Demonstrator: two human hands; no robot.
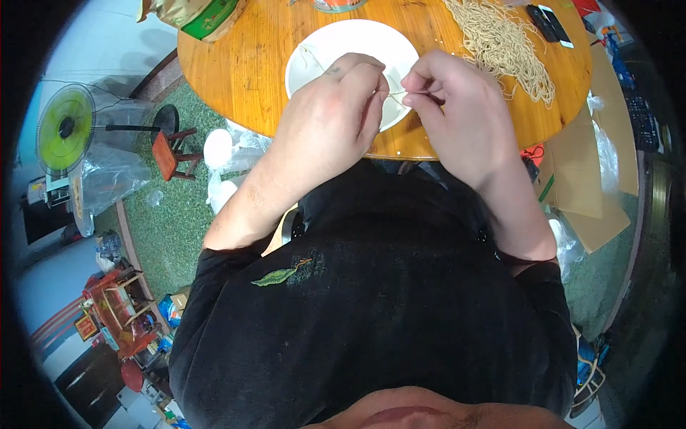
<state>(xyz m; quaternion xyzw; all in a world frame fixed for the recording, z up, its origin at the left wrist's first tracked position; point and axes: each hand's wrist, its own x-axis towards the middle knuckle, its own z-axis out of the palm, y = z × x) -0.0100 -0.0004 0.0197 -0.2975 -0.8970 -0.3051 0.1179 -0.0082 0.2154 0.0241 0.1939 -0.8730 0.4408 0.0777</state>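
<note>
Both hands meet above a white plate (314,53) at the near edge of a round wooden table (236,64), and between them runs a single thin pale strand (394,94), much like the ones heaped in the pile of noodle-like strands (504,43) lying beyond the right hand. The left hand (329,121) has its fingertips pinched together on one end of the strand, and the right hand (446,100) pinches the other end between thumb and forefinger, so the strand is held taut in the short gap between the two grips. Its long axis runs nearly level from one pinch to the other, side to side across the person's front, with neither end clearly marked as a head or tail. It looks very light, limp and thin, likely to snap if pulled hard or bent sharply, and probably to slip out of a loose grip; the safest hold seems to be a gentle fingertip pinch close to each end, as now. Whether any length trails past either pinch is hidden by the fingers.
</note>
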